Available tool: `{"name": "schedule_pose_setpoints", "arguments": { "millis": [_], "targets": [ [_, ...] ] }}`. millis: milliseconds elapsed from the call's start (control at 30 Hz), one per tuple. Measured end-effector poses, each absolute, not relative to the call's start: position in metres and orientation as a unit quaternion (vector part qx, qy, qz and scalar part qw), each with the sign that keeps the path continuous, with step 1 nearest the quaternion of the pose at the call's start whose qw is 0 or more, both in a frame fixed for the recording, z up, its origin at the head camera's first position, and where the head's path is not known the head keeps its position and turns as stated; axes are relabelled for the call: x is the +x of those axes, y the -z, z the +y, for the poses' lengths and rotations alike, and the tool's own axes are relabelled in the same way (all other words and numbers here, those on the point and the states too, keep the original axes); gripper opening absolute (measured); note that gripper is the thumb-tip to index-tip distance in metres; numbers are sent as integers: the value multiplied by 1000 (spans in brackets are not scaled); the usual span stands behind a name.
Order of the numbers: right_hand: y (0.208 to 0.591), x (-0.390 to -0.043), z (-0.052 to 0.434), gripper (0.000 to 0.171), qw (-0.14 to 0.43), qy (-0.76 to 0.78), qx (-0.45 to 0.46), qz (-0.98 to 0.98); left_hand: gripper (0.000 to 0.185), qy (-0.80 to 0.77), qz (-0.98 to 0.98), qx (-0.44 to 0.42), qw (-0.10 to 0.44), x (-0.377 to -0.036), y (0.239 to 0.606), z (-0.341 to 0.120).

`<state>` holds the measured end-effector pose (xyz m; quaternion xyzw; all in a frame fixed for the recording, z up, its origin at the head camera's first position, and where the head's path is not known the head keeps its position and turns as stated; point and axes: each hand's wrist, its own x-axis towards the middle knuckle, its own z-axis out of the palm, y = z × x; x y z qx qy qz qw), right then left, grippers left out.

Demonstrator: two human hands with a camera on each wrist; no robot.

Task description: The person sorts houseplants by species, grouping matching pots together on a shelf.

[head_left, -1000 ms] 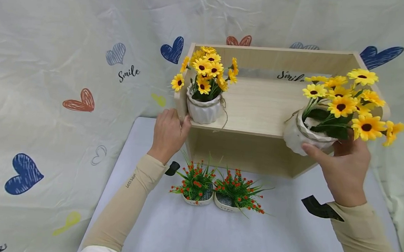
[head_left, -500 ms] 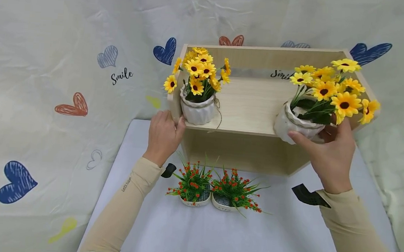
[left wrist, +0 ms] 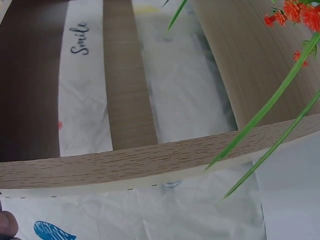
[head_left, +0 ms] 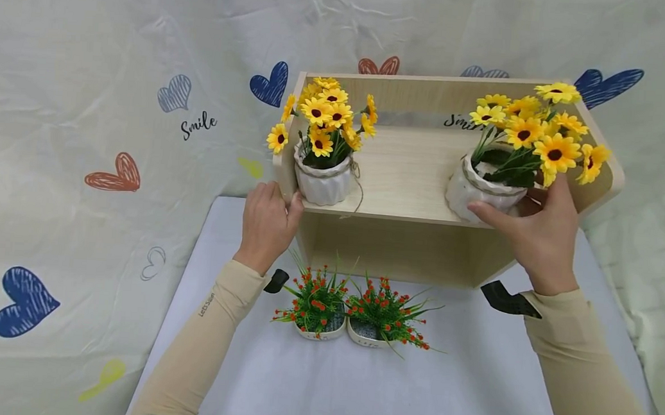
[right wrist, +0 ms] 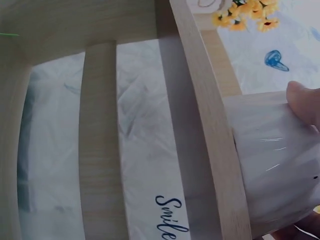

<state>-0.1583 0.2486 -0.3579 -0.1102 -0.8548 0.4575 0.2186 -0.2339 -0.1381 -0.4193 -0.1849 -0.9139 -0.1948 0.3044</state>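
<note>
**Q:** Where are we?

**Me:** A white-covered table [head_left: 326,387] before a cream backdrop [head_left: 115,89] printed with hearts and "Smile". Nearest me, two small pots of orange-flowered greenery [head_left: 354,312] stand touching, side by side, just in front of the wooden shelf unit [head_left: 410,174].

**Q:** And your hands?

**Me:** My left hand [head_left: 266,222] grips the shelf's front left corner, fingers curled around the edge, as I judge it to steady the unit. My right hand [head_left: 530,231] clasps the white sunflower pot [head_left: 478,192], thumb across its front and fingers behind, because the pot sits at the shelf's front right edge and looks tilted rather than settled. The wrist view shows my thumb tip on its wall [right wrist: 270,165], the pot pressed against the board's edge.

**Q:** Farther back?

**Me:** A matching sunflower pot [head_left: 323,181] stands upright at the shelf's left end, untouched, just beyond my left hand. Behind it all, the shelf's back rail.
</note>
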Motion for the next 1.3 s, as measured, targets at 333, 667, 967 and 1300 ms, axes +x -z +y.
{"name": "schedule_pose_setpoints", "arguments": {
  "millis": [333, 667, 967, 1300],
  "targets": [
    [349, -171, 253, 97, 199, -425, -115, -876, 52, 194, -913, -184, 309, -233, 419, -138],
    [347, -185, 257, 102, 178, -418, -123, -882, 52, 194, -913, -184, 307, -231, 418, -137],
    [342, -186, 259, 103, 165, -418, -123, -885, 52, 196, -915, -182, 301, -230, 416, -138],
    [342, -188, 260, 102, 161, -414, -127, -887, 52, 193, -919, -176, 296, -228, 415, -137]
  ]
}}
